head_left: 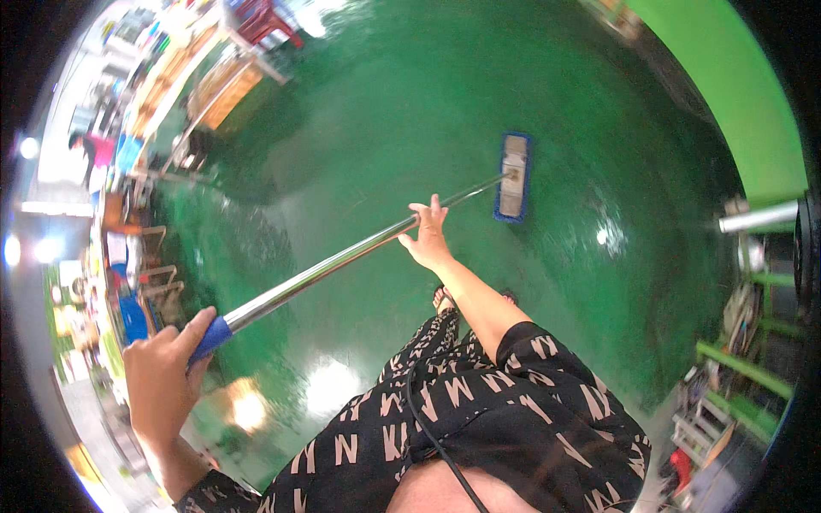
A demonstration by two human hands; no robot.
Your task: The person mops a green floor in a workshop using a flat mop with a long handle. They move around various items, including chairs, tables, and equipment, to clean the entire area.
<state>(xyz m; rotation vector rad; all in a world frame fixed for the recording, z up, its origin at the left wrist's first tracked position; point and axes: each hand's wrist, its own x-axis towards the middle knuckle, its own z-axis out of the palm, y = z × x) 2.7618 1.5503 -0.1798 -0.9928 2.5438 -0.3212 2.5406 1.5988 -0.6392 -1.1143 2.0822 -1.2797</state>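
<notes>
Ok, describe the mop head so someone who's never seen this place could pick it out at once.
Start from the green floor that fills the middle of the view. A silver pole slants up across it to the right, and the mop head lies at its far end. It is a narrow, pale-topped rectangle, set apart from pole and floor by its blue fringe.

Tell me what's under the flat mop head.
The green floor shows all around the mop head and its blue fringe. Directly beneath, everything is covered: neither that patch of floor nor the mop's underside can be seen.
</notes>
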